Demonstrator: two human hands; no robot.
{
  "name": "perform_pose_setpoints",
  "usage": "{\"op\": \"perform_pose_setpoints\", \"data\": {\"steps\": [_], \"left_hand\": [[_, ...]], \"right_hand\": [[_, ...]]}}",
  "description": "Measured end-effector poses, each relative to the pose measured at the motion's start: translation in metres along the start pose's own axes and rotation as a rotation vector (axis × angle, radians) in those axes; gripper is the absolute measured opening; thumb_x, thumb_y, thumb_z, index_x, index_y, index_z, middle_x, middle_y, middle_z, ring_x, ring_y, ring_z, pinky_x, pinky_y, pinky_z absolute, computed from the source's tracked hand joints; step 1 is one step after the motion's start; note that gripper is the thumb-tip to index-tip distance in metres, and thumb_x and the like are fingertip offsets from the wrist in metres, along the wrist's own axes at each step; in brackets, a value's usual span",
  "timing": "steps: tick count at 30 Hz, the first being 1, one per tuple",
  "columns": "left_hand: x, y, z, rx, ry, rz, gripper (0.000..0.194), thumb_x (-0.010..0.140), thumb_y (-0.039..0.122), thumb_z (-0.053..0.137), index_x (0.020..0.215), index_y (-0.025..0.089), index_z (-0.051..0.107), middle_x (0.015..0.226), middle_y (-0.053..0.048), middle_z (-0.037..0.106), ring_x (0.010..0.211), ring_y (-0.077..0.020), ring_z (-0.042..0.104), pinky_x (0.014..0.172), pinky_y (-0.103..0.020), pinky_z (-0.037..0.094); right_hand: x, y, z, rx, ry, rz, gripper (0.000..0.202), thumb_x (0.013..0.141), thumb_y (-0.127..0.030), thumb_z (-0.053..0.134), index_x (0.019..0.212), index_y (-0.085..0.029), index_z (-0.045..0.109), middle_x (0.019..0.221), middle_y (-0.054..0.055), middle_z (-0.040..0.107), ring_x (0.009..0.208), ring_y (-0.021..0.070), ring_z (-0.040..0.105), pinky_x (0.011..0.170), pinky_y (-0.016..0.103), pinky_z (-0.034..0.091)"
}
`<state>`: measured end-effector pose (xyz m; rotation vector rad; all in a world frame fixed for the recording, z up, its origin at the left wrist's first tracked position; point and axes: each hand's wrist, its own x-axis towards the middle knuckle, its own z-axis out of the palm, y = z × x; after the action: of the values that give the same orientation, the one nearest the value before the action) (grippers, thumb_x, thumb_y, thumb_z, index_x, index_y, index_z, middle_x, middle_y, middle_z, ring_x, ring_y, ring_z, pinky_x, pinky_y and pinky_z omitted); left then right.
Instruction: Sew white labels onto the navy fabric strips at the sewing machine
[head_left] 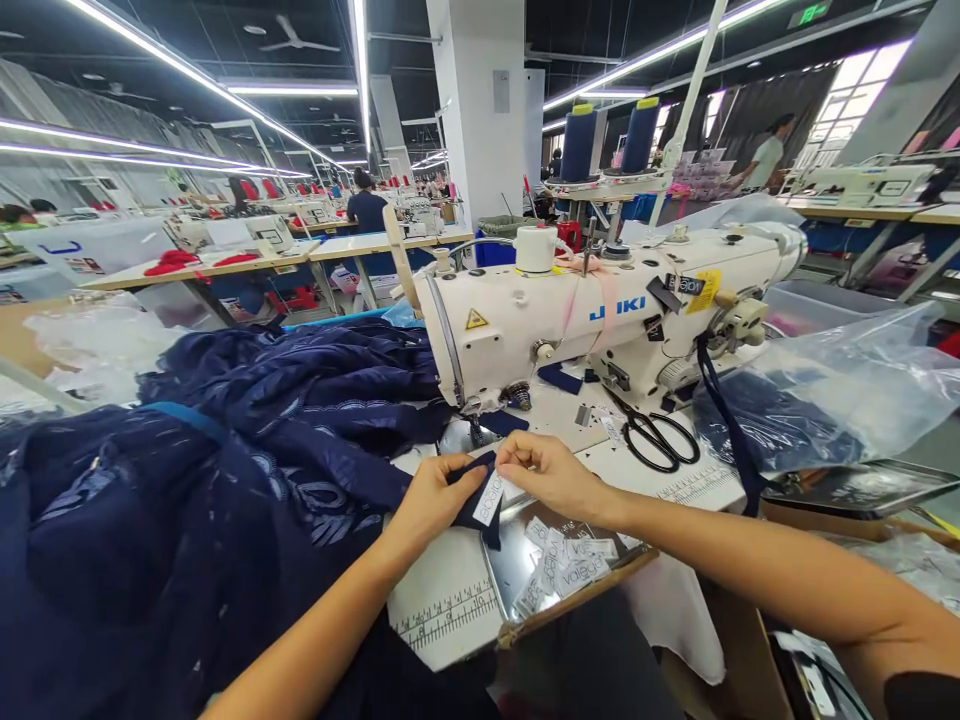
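My left hand (439, 492) pinches the edge of a navy fabric piece (491, 532) in front of the sewing machine (510, 330). Against that fabric lies a white label (489, 498) with dark lettering. My right hand (544, 468) has thumb and forefinger closed at the label's upper end. Below the hands, several loose white labels (559, 565) lie in a shiny metal tray (506, 560) at the table's front edge. The needle area is just beyond my fingers, partly hidden by them and the fabric.
Black-handled scissors (660, 443) rest on the machine bed to the right. Navy garments (300, 400) are heaped on the left. A clear plastic bag (832, 400) with dark fabric lies at right. Thread cones (579, 145) stand behind the machine; other people work farther back.
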<state>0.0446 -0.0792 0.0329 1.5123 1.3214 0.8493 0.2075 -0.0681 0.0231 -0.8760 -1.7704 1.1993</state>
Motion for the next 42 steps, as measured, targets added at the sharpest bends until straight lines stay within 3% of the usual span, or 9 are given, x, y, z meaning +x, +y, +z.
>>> {"op": "perform_pose_setpoints", "data": {"steps": [6, 10, 15, 18, 20, 24, 29, 36, 42], "left_hand": [[-0.004, 0.002, -0.005, -0.132, -0.06, -0.007, 0.037, 0.066, 0.048, 0.056, 0.055, 0.014, 0.056, 0.05, 0.003, 0.046, 0.049, -0.0083, 0.035, 0.049, -0.022, 0.027], [-0.004, -0.001, -0.003, -0.112, -0.006, -0.03, 0.031, 0.061, 0.043, 0.065, 0.06, 0.013, 0.062, 0.051, 0.003, 0.05, 0.049, -0.0081, 0.037, 0.048, -0.022, 0.027], [-0.004, -0.002, -0.003, -0.238, 0.017, -0.119, 0.028, 0.059, 0.041, 0.067, 0.064, 0.013, 0.065, 0.053, 0.002, 0.055, 0.048, -0.0085, 0.042, 0.048, -0.021, 0.029], [-0.004, -0.002, -0.004, -0.276, 0.025, -0.154, 0.028, 0.057, 0.041, 0.068, 0.063, 0.013, 0.065, 0.054, 0.001, 0.056, 0.049, -0.0087, 0.044, 0.05, -0.021, 0.031], [-0.004, -0.002, -0.004, -0.278, 0.014, -0.166, 0.029, 0.057, 0.041, 0.069, 0.063, 0.013, 0.066, 0.055, 0.001, 0.057, 0.049, -0.0091, 0.045, 0.051, -0.022, 0.032], [-0.004, 0.0, -0.003, -0.262, -0.023, -0.144, 0.028, 0.058, 0.041, 0.068, 0.065, 0.013, 0.066, 0.055, 0.001, 0.057, 0.05, -0.009, 0.044, 0.051, -0.022, 0.031], [-0.007, 0.004, -0.004, -0.197, -0.01, -0.074, 0.028, 0.058, 0.041, 0.068, 0.06, 0.013, 0.065, 0.049, 0.003, 0.052, 0.047, -0.0076, 0.038, 0.049, -0.022, 0.027], [-0.005, 0.003, -0.011, -0.261, 0.028, -0.081, 0.029, 0.056, 0.041, 0.069, 0.052, 0.013, 0.06, 0.047, 0.003, 0.049, 0.046, -0.0071, 0.037, 0.047, -0.022, 0.026], [-0.003, 0.003, -0.01, -0.281, 0.045, -0.096, 0.025, 0.051, 0.035, 0.073, 0.066, 0.015, 0.069, 0.06, 0.0, 0.062, 0.055, -0.0109, 0.049, 0.056, -0.023, 0.035]], "right_hand": [[0.017, 0.006, 0.012, 0.048, 0.069, 0.007, 0.012, 0.073, -0.027, 0.05, 0.068, -0.017, 0.046, 0.046, -0.01, 0.031, 0.044, 0.006, 0.029, 0.045, 0.02, 0.025], [0.018, 0.007, 0.016, 0.079, 0.07, 0.039, 0.013, 0.073, -0.028, 0.051, 0.069, -0.018, 0.046, 0.045, -0.01, 0.032, 0.044, 0.0064, 0.032, 0.046, 0.02, 0.03], [0.005, 0.01, -0.003, -0.034, 0.003, 0.055, 0.012, 0.078, -0.028, 0.048, 0.071, -0.018, 0.047, 0.045, -0.01, 0.026, 0.041, 0.0062, 0.027, 0.043, 0.019, 0.026], [-0.007, 0.009, -0.023, -0.342, -0.134, 0.019, 0.013, 0.077, -0.024, 0.05, 0.067, -0.016, 0.052, 0.051, -0.006, 0.044, 0.05, 0.0084, 0.04, 0.051, 0.022, 0.032], [-0.011, 0.006, -0.03, -0.482, -0.131, -0.026, 0.012, 0.077, -0.024, 0.052, 0.069, -0.016, 0.057, 0.068, 0.001, 0.057, 0.066, 0.0127, 0.05, 0.061, 0.025, 0.037], [-0.004, 0.002, -0.02, -0.209, -0.024, 0.03, 0.018, 0.078, -0.029, 0.05, 0.081, -0.016, 0.062, 0.084, 0.004, 0.062, 0.077, 0.0151, 0.054, 0.068, 0.028, 0.041], [0.017, 0.005, 0.006, 0.144, -0.023, 0.13, 0.018, 0.068, -0.033, 0.059, 0.071, -0.015, 0.061, 0.065, -0.001, 0.057, 0.062, 0.0112, 0.051, 0.061, 0.026, 0.042], [0.024, 0.008, 0.011, 0.211, 0.033, 0.117, 0.023, 0.063, -0.037, 0.064, 0.06, -0.016, 0.055, 0.052, -0.006, 0.048, 0.051, 0.0078, 0.044, 0.052, 0.022, 0.036], [0.027, 0.01, 0.011, 0.237, 0.045, 0.134, 0.024, 0.061, -0.038, 0.066, 0.059, -0.016, 0.056, 0.052, -0.005, 0.05, 0.051, 0.0078, 0.045, 0.052, 0.022, 0.036]]}}
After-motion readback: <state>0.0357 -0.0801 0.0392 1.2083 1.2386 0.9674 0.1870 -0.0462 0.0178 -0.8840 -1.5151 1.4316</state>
